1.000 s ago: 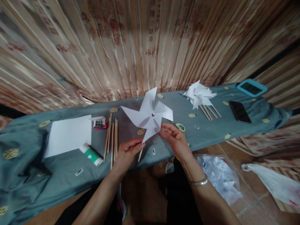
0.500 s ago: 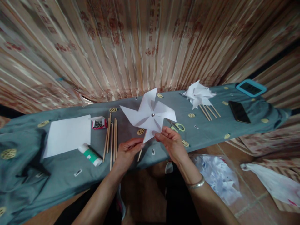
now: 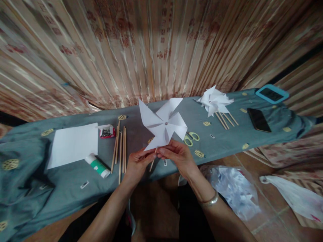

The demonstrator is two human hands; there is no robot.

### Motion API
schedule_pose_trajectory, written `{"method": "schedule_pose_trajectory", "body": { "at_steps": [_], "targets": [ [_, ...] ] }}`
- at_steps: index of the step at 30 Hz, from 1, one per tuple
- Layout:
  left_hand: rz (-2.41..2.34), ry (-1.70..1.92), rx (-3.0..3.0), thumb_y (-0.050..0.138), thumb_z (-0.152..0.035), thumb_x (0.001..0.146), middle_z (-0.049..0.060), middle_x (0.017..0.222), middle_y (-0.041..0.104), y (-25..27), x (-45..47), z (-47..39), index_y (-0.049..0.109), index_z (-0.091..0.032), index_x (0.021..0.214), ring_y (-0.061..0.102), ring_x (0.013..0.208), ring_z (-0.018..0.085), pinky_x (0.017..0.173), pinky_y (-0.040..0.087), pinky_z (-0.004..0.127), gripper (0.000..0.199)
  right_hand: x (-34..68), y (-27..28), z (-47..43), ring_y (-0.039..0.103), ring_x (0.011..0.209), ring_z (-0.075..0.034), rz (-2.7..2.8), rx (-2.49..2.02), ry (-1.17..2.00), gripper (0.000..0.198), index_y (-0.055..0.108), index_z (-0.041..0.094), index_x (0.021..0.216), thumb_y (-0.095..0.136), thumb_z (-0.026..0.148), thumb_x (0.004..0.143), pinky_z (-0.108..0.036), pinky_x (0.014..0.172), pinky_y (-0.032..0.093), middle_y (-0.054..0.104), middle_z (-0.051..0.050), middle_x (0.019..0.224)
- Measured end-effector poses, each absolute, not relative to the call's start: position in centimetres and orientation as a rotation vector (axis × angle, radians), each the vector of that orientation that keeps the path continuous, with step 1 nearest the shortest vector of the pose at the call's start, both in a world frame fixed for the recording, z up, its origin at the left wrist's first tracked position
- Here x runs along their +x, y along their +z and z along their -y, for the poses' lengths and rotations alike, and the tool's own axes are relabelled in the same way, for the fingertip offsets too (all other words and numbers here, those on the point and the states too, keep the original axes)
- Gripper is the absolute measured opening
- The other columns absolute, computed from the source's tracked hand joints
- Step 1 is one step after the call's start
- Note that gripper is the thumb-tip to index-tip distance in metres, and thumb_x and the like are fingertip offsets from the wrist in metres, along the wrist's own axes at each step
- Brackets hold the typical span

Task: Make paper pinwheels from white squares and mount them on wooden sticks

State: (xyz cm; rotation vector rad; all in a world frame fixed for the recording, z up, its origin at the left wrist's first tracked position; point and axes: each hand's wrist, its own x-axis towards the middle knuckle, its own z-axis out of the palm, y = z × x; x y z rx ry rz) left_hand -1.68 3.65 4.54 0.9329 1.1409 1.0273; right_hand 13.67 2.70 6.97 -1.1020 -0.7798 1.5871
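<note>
Left hand (image 3: 137,163): fingers closed, thumb and fingertips pinching a thin pale wooden stick (image 3: 151,165). Right hand (image 3: 180,156): fingers closed too, thumb and index tips on the same stick, meeting the left fingertips. Just beyond the joined fingertips, a white folded-paper pinwheel (image 3: 161,126) stands above the grey-green cloth (image 3: 227,141), shiny round pin head (image 3: 166,123) at its middle; lowest blade right over the left fingers. Whether any finger presses that blade, cannot tell.

Near the right knuckles, on their far right side: scissors with yellow-green loop handles (image 3: 191,142). Farther out that way, overlapping white paper pinwheels on sticks (image 3: 214,101). Beside the left fingers, to their left, loose pale wooden sticks (image 3: 120,154); past those, a small red-and-white box of metal pins (image 3: 107,132) and a white-and-green cylindrical tube (image 3: 98,166).
</note>
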Motion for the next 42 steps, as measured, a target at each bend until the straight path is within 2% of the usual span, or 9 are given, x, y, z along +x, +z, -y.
{"method": "schedule_pose_trajectory", "body": {
  "at_steps": [6, 8, 11, 14, 21, 26, 30, 36, 42],
  "targets": [
    [-1.212, 1.035, 0.905, 0.083, -0.033, 0.053, 0.006, 0.086, 0.078, 4.7, -1.9, -3.8, 0.079, -0.020, 0.077, 0.070, 0.082, 0.021, 0.087, 0.053, 0.034, 0.027, 15.9, 7.7, -2.0, 0.055, 0.048, -0.009, 1.022, -1.194, 1.255, 0.021, 0.070, 0.021, 0.072, 0.076, 0.041, 0.073, -0.023, 0.048, 0.045, 0.067, 0.001, 0.057],
    [-1.228, 1.025, 0.930, 0.083, -0.033, 0.054, 0.006, 0.083, 0.078, 4.7, -2.0, -3.8, 0.079, -0.020, 0.077, 0.070, 0.080, 0.022, 0.084, 0.053, 0.034, 0.027, 17.3, 7.6, -2.5, 0.059, 0.057, -0.011, 0.958, -1.245, 0.959, 0.017, 0.071, 0.023, 0.083, 0.076, 0.036, 0.074, -0.025, 0.057, 0.049, 0.070, 0.001, 0.066],
    [-1.242, 1.002, 0.957, 0.083, -0.034, 0.055, 0.006, 0.082, 0.078, 4.7, -2.0, -3.6, 0.079, -0.020, 0.077, 0.070, 0.079, 0.022, 0.082, 0.054, 0.034, 0.027, 18.6, 7.0, -3.4, 0.063, 0.078, -0.014, 0.949, -1.285, 0.726, 0.036, 0.068, 0.025, 0.102, 0.080, 0.030, 0.069, -0.032, 0.078, 0.052, 0.072, -0.002, 0.092],
    [-1.223, 0.993, 0.964, 0.082, -0.034, 0.055, 0.006, 0.082, 0.078, 4.7, -2.0, -3.6, 0.079, -0.020, 0.077, 0.070, 0.080, 0.022, 0.083, 0.053, 0.033, 0.026, 18.8, 6.6, -3.9, 0.062, 0.078, -0.014, 1.010, -1.317, 0.763, 0.040, 0.067, 0.025, 0.106, 0.080, 0.030, 0.068, -0.033, 0.080, 0.051, 0.072, -0.001, 0.091],
    [-1.208, 1.043, 0.992, 0.080, -0.032, 0.057, 0.004, 0.078, 0.076, 4.7, -2.0, -3.7, 0.078, -0.020, 0.074, 0.066, 0.074, 0.017, 0.071, 0.051, 0.027, 0.020, 17.8, 7.2, -3.5, 0.057, 0.056, -0.010, 0.877, -1.248, 1.081, 0.034, 0.069, 0.024, 0.094, 0.081, 0.035, 0.064, -0.025, 0.056, 0.046, 0.068, 0.005, 0.065],
    [-1.231, 1.081, 0.949, 0.081, -0.030, 0.054, 0.002, 0.074, 0.074, 4.9, -1.7, -3.7, 0.078, -0.020, 0.070, 0.065, 0.070, 0.017, 0.070, 0.051, 0.026, 0.019, 15.3, 7.2, -2.6, 0.062, 0.057, -0.010, 0.747, -1.141, 1.405, 0.033, 0.070, 0.023, 0.087, 0.085, 0.035, 0.060, -0.024, 0.056, 0.050, 0.074, 0.003, 0.074],
    [-1.195, 1.067, 0.996, 0.079, -0.031, 0.056, 0.003, 0.076, 0.076, 4.9, -1.9, -3.8, 0.078, -0.020, 0.071, 0.067, 0.076, 0.020, 0.077, 0.052, 0.030, 0.018, 13.4, 7.3, -1.6, 0.068, 0.062, -0.015, 0.791, -1.123, 1.563, 0.046, 0.068, 0.022, 0.099, 0.086, 0.036, 0.059, -0.027, 0.061, 0.055, 0.076, -0.001, 0.077],
    [-1.240, 1.047, 0.978, 0.080, -0.033, 0.057, 0.004, 0.080, 0.076, 4.8, -2.2, -3.7, 0.078, -0.020, 0.075, 0.067, 0.077, 0.019, 0.076, 0.052, 0.029, 0.022, 16.7, 6.8, -2.0, 0.055, 0.046, -0.010, 0.913, -1.303, 1.169, 0.030, 0.070, 0.019, 0.079, 0.078, 0.046, 0.069, -0.024, 0.048, 0.045, 0.066, 0.002, 0.055],
    [-1.205, 1.026, 0.985, 0.080, -0.031, 0.059, 0.003, 0.078, 0.075, 4.9, -2.0, -3.5, 0.079, -0.020, 0.075, 0.065, 0.075, 0.017, 0.073, 0.050, 0.027, 0.020, 18.6, 6.0, -3.1, 0.067, 0.084, -0.017, 0.779, -1.247, 0.973, 0.037, 0.069, 0.024, 0.098, 0.081, 0.041, 0.067, -0.034, 0.082, 0.052, 0.075, -0.002, 0.086]
  ]
}}
